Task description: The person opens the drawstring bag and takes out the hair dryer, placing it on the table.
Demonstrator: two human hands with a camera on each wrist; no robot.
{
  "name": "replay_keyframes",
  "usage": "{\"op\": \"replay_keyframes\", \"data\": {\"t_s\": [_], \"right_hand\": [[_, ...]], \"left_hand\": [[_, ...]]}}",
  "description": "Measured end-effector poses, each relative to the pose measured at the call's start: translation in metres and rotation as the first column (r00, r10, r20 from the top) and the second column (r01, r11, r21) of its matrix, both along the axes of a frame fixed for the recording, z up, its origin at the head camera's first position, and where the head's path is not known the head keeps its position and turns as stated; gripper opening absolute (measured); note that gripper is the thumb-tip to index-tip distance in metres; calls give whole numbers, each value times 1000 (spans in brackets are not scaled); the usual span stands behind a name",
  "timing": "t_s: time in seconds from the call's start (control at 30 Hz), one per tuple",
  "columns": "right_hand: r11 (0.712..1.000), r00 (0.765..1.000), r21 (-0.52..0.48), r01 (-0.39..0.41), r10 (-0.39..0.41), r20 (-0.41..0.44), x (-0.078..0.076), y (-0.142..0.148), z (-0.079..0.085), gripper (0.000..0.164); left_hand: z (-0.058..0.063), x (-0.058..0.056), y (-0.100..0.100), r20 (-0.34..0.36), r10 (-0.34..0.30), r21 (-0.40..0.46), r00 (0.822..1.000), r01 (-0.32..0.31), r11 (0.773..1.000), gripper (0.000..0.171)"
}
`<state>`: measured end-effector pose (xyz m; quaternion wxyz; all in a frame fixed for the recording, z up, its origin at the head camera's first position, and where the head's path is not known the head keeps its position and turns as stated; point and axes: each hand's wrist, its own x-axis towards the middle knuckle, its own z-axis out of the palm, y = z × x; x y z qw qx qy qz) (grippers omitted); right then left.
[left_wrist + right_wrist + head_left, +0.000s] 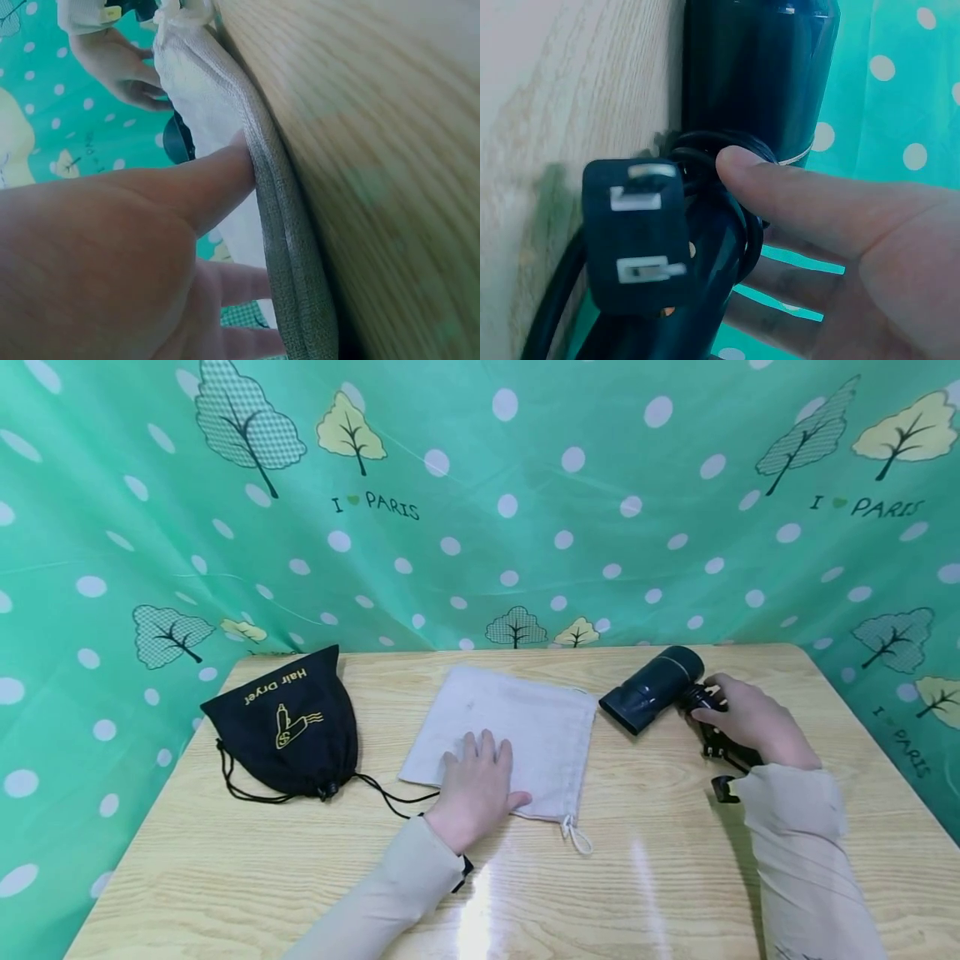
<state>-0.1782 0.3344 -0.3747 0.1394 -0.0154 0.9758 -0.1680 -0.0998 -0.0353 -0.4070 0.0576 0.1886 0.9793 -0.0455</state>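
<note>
Only head cam catches the drawstring pouch (285, 722); left hand (476, 783) lies splayed on white bag (521, 714), right hand (753, 720) grips hair dryer (652, 687) cord (755, 240).

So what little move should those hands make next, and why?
Probably the right hand should lift the hair dryer slightly: its thumb and fingers hold the handle and coiled cord, while the dryer lies on the table. The left hand rests on the pale drawstring bag.
</note>
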Motion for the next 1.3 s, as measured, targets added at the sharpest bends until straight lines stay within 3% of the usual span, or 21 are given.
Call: {"op": "replay_keyframes", "data": {"t_s": [0.33,0.57,0.93,1.07,1.2,1.3], "right_hand": [[999,999,11,38,-38,-9,0,4,-2,64],[996,997,47,79,-77,-29,-1,4,-4,69],[996,998,62,62,-63,9,0,10,-2,68],[994,997,73,78,-79,15,1,10,-4,70],[992,995,80,95,-97,10,0,11,-6,73],[992,996,79,94,-95,4,-2,12,-7,73]], "left_hand": [[-2,-7,-4,34,-58,77,998,55,996,82],[-2,-15,-10,117,-102,102,988,90,991,80],[-4,-20,-10,178,-137,163,975,108,981,80],[-2,-17,-6,141,-114,142,983,94,985,78],[3,-6,0,53,-79,58,995,76,995,66],[7,2,4,34,-65,37,997,64,997,58]]}}
